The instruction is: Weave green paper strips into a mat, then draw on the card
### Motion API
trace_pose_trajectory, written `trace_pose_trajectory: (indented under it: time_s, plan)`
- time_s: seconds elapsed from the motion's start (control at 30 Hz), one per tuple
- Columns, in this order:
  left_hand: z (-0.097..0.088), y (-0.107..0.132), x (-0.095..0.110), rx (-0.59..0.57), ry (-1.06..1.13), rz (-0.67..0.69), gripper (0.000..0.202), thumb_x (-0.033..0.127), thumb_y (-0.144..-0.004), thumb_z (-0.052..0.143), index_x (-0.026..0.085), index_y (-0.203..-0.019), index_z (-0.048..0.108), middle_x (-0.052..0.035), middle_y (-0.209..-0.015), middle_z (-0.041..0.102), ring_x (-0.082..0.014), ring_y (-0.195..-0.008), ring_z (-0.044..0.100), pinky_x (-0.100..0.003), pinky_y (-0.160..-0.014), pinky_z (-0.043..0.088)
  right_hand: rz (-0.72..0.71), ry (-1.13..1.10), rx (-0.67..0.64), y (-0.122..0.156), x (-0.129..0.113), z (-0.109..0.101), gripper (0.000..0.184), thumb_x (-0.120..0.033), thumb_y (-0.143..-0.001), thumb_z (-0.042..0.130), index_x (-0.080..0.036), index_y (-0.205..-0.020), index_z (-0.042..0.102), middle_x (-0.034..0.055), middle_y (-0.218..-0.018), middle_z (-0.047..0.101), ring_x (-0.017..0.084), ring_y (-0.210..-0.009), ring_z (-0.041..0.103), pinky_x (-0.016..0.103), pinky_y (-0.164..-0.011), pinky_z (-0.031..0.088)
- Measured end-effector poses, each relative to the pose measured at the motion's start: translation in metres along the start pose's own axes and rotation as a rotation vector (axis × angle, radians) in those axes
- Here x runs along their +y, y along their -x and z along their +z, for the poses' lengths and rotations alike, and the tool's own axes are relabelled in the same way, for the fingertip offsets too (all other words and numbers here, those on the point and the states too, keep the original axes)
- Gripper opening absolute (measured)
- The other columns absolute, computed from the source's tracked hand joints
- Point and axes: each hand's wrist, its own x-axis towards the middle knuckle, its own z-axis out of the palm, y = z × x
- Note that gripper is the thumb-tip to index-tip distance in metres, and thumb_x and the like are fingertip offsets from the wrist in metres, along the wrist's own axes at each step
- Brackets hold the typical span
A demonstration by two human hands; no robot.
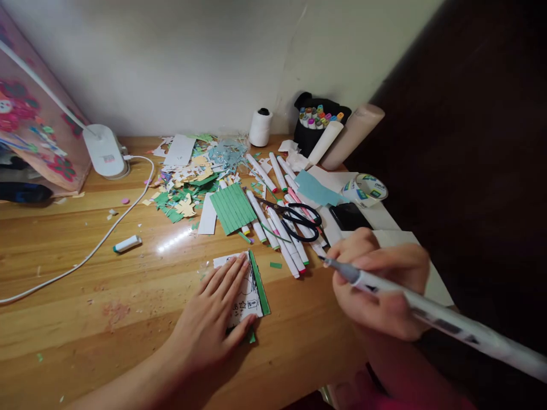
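My left hand (220, 304) lies flat with fingers stretched over a white paper with black drawings (248, 296), which has a green strip (260, 285) along its right side. Part of the drawing is hidden under the palm. Above the table's right part, my right hand (380, 279) grips an uncapped marker (444, 324) with a grey collar and dark tip; the tip points left, apart from the paper. Beyond the paper lie a green lined paper square (233, 209), several white markers (293, 256) and black-handled scissors (299, 219). A small marker cap (127, 244) rests on the table at left.
Paper scraps (188, 188) are heaped at the back. A thread spool (260, 128), a black holder full of markers (310, 139), a tape roll (365, 189) and a black phone-like object (348, 216) stand or lie rightward. A white cable (123, 213) crosses the left side from a lamp base (106, 154).
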Motion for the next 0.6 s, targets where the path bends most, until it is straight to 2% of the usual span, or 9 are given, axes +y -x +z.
trace_pose_trajectory:
  time_s: [0.03, 0.07, 0.1, 0.13, 0.23, 0.3, 0.37, 0.43, 0.6]
  plan:
    - [0.000, 0.000, 0.000, 0.001, 0.000, 0.001, 0.076, 0.045, -0.092, 0.045, 0.016, -0.150, 0.007, -0.0069, -0.154, 0.021, -0.0258, -0.139, 0.025, -0.041, -0.112, 0.024, -0.169, -0.086, 0.127, -0.004, -0.009, 0.006, 0.044, -0.069, -0.077, 0.041, -0.029, -0.091, 0.053, 0.0025, -0.058, 0.040, 0.026, -0.066, 0.047, 0.041, -0.064, 0.044]
    - [0.000, -0.001, 0.000, 0.002, 0.000, 0.002, 0.076, 0.045, -0.092, 0.045, 0.015, -0.150, 0.007, -0.0069, -0.154, 0.021, -0.0256, -0.139, 0.025, -0.040, -0.112, 0.024, -0.312, -0.164, 0.157, -0.009, -0.018, 0.012, 0.037, -0.063, -0.082, 0.040, -0.030, -0.095, 0.051, 0.0015, -0.057, 0.043, 0.024, -0.062, 0.048, 0.040, -0.063, 0.044]
    - [0.000, -0.001, 0.000, -0.001, 0.000, 0.005, 0.076, 0.045, -0.092, 0.045, 0.015, -0.150, 0.008, -0.0069, -0.154, 0.021, -0.0254, -0.139, 0.024, -0.040, -0.112, 0.024, -0.452, -0.215, 0.113, -0.014, -0.027, 0.019, 0.029, -0.056, -0.086, 0.043, -0.031, -0.099, 0.050, -0.0006, -0.055, 0.045, 0.021, -0.058, 0.048, 0.037, -0.063, 0.044]
    - [-0.001, -0.001, 0.000, -0.003, -0.001, 0.006, 0.075, 0.045, -0.092, 0.045, 0.014, -0.150, 0.009, -0.0070, -0.155, 0.020, -0.0251, -0.139, 0.024, -0.040, -0.112, 0.023, -0.531, -0.212, 0.059, -0.018, -0.035, 0.024, 0.024, -0.051, -0.088, 0.046, -0.032, -0.103, 0.050, -0.0018, -0.056, 0.050, 0.019, -0.057, 0.050, 0.035, -0.063, 0.045]
    - [-0.001, -0.001, 0.000, -0.010, -0.003, 0.009, 0.072, 0.044, -0.093, 0.043, 0.014, -0.150, 0.011, -0.0065, -0.155, 0.019, -0.0239, -0.140, 0.021, -0.040, -0.113, 0.022, -0.620, -0.062, -0.036, -0.029, -0.047, 0.035, 0.024, -0.041, -0.093, 0.042, -0.030, -0.114, 0.050, -0.0006, -0.068, 0.062, 0.017, -0.063, 0.058, 0.031, -0.065, 0.048]
    - [-0.001, -0.001, 0.001, -0.007, -0.004, 0.003, 0.072, 0.045, -0.093, 0.043, 0.015, -0.150, 0.012, -0.0058, -0.155, 0.019, -0.0235, -0.140, 0.021, -0.039, -0.113, 0.021, -0.553, 0.140, -0.150, -0.036, -0.046, 0.035, 0.029, -0.038, -0.094, 0.045, -0.026, -0.119, 0.050, 0.0035, -0.086, 0.068, 0.016, -0.072, 0.063, 0.029, -0.070, 0.049]
    - [0.000, 0.000, 0.001, -0.007, 0.000, -0.001, 0.073, 0.046, -0.092, 0.044, 0.015, -0.150, 0.012, -0.0058, -0.155, 0.020, -0.0239, -0.140, 0.022, -0.040, -0.113, 0.022, -0.354, 0.357, -0.230, -0.043, -0.041, 0.032, 0.027, -0.031, -0.095, 0.044, -0.023, -0.119, 0.054, 0.0067, -0.097, 0.069, 0.018, -0.085, 0.064, 0.030, -0.076, 0.048]
    - [0.000, 0.001, 0.001, -0.008, 0.006, -0.001, 0.074, 0.046, -0.092, 0.045, 0.015, -0.150, 0.010, -0.0060, -0.155, 0.021, -0.0246, -0.140, 0.023, -0.040, -0.113, 0.023, -0.210, 0.507, -0.273, -0.049, -0.037, 0.029, 0.024, -0.024, -0.096, 0.043, -0.023, -0.114, 0.059, 0.0074, -0.094, 0.069, 0.019, -0.090, 0.064, 0.030, -0.078, 0.047]
    - [-0.002, 0.001, 0.000, -0.008, 0.011, 0.001, 0.075, 0.046, -0.093, 0.044, 0.017, -0.151, 0.007, -0.0062, -0.154, 0.021, -0.0256, -0.139, 0.025, -0.043, -0.112, 0.025, -0.136, 0.603, -0.342, -0.057, -0.030, 0.031, 0.022, -0.024, -0.095, 0.044, -0.024, -0.107, 0.063, 0.0051, -0.086, 0.068, 0.019, -0.085, 0.063, 0.028, -0.075, 0.046]
